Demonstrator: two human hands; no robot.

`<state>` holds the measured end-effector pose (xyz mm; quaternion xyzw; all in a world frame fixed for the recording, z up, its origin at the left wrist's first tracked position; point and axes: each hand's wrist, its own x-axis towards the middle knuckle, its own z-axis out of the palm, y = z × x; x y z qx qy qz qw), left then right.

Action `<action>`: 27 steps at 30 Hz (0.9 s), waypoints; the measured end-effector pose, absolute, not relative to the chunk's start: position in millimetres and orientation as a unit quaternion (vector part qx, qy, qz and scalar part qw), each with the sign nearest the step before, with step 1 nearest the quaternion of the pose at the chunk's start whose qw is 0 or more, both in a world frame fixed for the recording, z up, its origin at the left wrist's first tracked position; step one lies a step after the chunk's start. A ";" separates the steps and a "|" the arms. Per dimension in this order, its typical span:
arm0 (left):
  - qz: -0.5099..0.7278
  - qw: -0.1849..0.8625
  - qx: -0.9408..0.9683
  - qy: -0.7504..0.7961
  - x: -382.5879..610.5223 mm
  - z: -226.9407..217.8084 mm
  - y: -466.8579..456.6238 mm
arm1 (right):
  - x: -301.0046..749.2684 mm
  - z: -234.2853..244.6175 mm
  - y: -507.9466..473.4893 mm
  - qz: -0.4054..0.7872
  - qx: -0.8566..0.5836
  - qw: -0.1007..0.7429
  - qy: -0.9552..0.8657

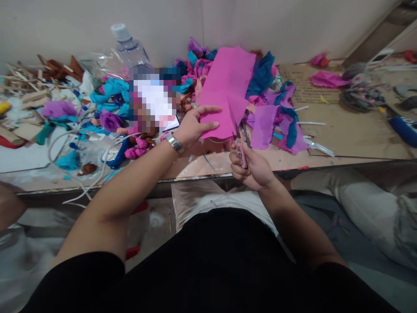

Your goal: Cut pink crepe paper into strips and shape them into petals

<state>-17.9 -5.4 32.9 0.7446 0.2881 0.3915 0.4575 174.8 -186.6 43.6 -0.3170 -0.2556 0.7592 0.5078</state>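
Observation:
A large sheet of bright pink crepe paper [230, 74] lies over the coloured scraps on the bench. My left hand [197, 124] grips its left lower edge, index finger stretched across the top and thumb resting on the sheet. In my right hand [250, 163] is a pair of scissors [241, 150], fingers wrapped around the pink handles. The blades reach up into the paper's lower right part, where a cut flap [237, 109] stands raised. Just right of the scissors lies a piece of purple crepe paper [263, 126].
A phone [154, 102] with a blurred screen and a plastic bottle [130, 48] stand left of the sheet. Crumpled blue paper [112, 89], a white cable [48, 150] and wooden sticks [24, 80] spread leftward. Cardboard [325, 108] covers the right side. People sit on both sides.

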 end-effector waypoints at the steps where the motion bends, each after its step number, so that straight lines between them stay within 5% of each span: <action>1: 0.393 0.459 0.743 0.289 -17.8 33.3 -5.5 | 174.1 43.7 -186.3 0.755 -0.320 0.512 -0.255; 27: 0.392 0.492 0.713 0.310 -17.2 45.6 -17.4 | 171.3 63.9 -210.6 0.724 -0.385 0.466 -0.331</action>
